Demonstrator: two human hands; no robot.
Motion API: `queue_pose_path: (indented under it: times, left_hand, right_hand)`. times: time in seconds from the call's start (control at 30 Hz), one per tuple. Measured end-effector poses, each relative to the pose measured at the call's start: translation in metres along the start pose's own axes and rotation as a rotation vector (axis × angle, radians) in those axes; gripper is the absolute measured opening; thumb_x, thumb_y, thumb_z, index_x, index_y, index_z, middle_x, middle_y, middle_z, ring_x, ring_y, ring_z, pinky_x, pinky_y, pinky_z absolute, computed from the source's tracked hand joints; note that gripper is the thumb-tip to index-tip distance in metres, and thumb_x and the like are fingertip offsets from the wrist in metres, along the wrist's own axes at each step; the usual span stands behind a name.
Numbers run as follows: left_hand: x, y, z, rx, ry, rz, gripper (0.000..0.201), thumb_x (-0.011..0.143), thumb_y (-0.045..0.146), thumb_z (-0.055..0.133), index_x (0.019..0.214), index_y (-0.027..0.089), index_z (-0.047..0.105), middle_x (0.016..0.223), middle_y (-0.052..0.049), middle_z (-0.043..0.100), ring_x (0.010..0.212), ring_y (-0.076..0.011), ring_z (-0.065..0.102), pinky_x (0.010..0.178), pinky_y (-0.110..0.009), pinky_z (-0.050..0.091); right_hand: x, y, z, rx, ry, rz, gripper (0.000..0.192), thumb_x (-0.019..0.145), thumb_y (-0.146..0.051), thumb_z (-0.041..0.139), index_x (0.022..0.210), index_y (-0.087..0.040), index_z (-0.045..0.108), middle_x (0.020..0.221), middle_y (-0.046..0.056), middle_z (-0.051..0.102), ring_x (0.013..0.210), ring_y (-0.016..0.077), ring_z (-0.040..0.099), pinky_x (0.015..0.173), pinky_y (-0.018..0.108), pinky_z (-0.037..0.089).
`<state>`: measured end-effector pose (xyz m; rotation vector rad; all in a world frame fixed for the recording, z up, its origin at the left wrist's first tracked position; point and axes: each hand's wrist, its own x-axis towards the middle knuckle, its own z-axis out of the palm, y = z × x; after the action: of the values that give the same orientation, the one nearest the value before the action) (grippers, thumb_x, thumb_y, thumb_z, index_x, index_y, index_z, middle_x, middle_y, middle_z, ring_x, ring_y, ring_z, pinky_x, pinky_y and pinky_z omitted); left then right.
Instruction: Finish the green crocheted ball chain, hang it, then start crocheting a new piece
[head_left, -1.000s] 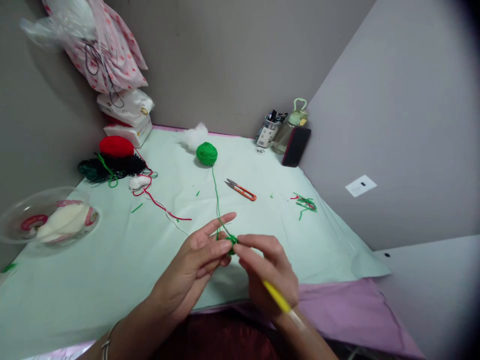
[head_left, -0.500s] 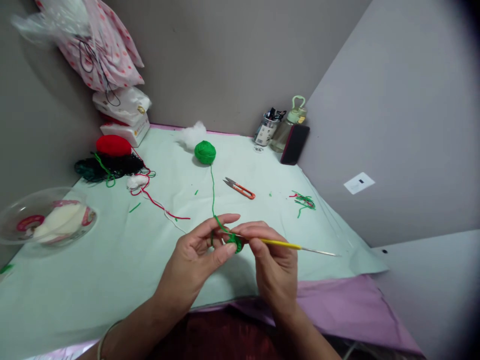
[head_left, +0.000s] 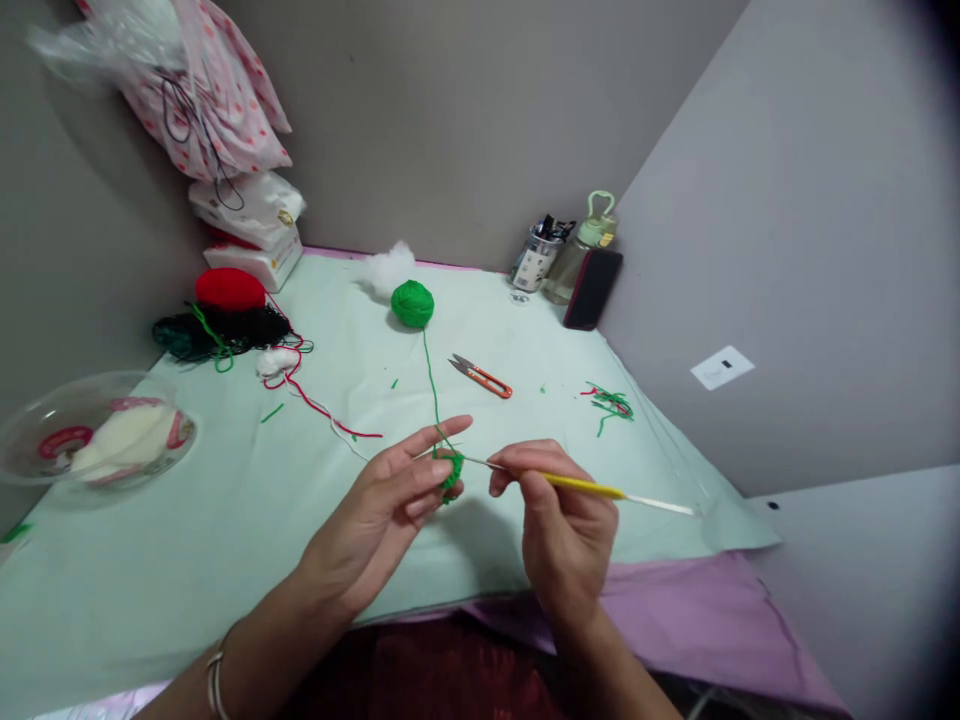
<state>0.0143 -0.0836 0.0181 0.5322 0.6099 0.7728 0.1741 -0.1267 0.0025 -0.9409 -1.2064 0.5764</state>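
Right hand (head_left: 566,520) has drawn back, fingers clamped on crochet hook (head_left: 581,486); left hand (head_left: 390,510) pinches green piece (head_left: 451,470). No label legible; mint surface (head_left: 225,520), grey walls.

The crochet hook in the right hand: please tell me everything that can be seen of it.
The crochet hook is a thin rod with a yellow grip in the middle, a pale bare end pointing right and a metal-looking shaft pointing left. It lies almost level above the table. The right hand pinches the yellow grip. Its tip reaches the small green crochet piece held by the left hand; the hook head itself is too small to make out.
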Motion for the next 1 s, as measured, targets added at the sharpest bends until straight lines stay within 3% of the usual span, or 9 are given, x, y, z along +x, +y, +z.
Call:
queue_pose_path:
  times: [0.17, 0.37, 0.6, 0.87, 1.0]
  left_hand:
    - [-0.003, -0.001, 0.000, 0.084, -0.005, 0.062, 0.043, 0.081, 0.028, 0.081, 0.122, 0.021, 0.074, 0.080, 0.002, 0.059, 0.062, -0.0071, 0.042, 0.079, -0.026, 0.046]
    - [-0.002, -0.013, 0.005, 0.291, 0.070, 0.228, 0.046, 0.078, 0.026, 0.085, 0.122, 0.027, 0.073, 0.094, -0.002, 0.069, 0.092, -0.0170, 0.062, 0.089, -0.029, 0.049]
    - [-0.004, -0.013, 0.003, 0.327, 0.068, 0.260, 0.052, 0.083, 0.026, 0.081, 0.132, 0.031, 0.066, 0.096, 0.000, 0.068, 0.097, -0.0170, 0.067, 0.095, -0.030, 0.050]
    - [-0.007, -0.008, 0.001, 0.367, 0.081, 0.288, 0.041, 0.085, 0.031, 0.079, 0.125, 0.028, 0.073, 0.090, -0.001, 0.066, 0.090, -0.0168, 0.061, 0.088, -0.028, 0.049]
    - [-0.007, -0.008, 0.000, 0.389, 0.090, 0.292, 0.040, 0.085, 0.031, 0.079, 0.124, 0.028, 0.073, 0.089, -0.001, 0.065, 0.088, -0.0167, 0.060, 0.085, -0.028, 0.048]
  right_hand:
    - [0.005, -0.003, 0.000, 0.291, -0.010, 0.227, 0.016, 0.098, -0.028, 0.063, 0.092, -0.023, 0.078, 0.082, 0.003, 0.069, 0.063, 0.0118, 0.061, 0.058, 0.026, 0.052]
    - [0.001, -0.001, 0.007, 0.120, -0.067, 0.088, 0.018, 0.098, -0.021, 0.063, 0.100, -0.027, 0.079, 0.096, 0.005, 0.076, 0.094, 0.0191, 0.069, 0.076, 0.031, 0.058]
    - [-0.001, 0.004, 0.003, 0.132, -0.057, 0.143, 0.018, 0.099, -0.021, 0.061, 0.100, -0.026, 0.078, 0.094, 0.004, 0.075, 0.079, 0.0153, 0.066, 0.070, 0.030, 0.054]
    - [0.006, 0.001, 0.002, 0.287, -0.022, 0.280, 0.018, 0.098, -0.035, 0.063, 0.090, -0.021, 0.072, 0.086, 0.004, 0.075, 0.068, 0.0135, 0.065, 0.066, 0.029, 0.056]
    - [0.007, 0.000, -0.001, 0.295, -0.073, 0.275, 0.021, 0.100, -0.036, 0.060, 0.090, -0.020, 0.069, 0.085, 0.005, 0.075, 0.068, 0.0150, 0.067, 0.066, 0.030, 0.057]
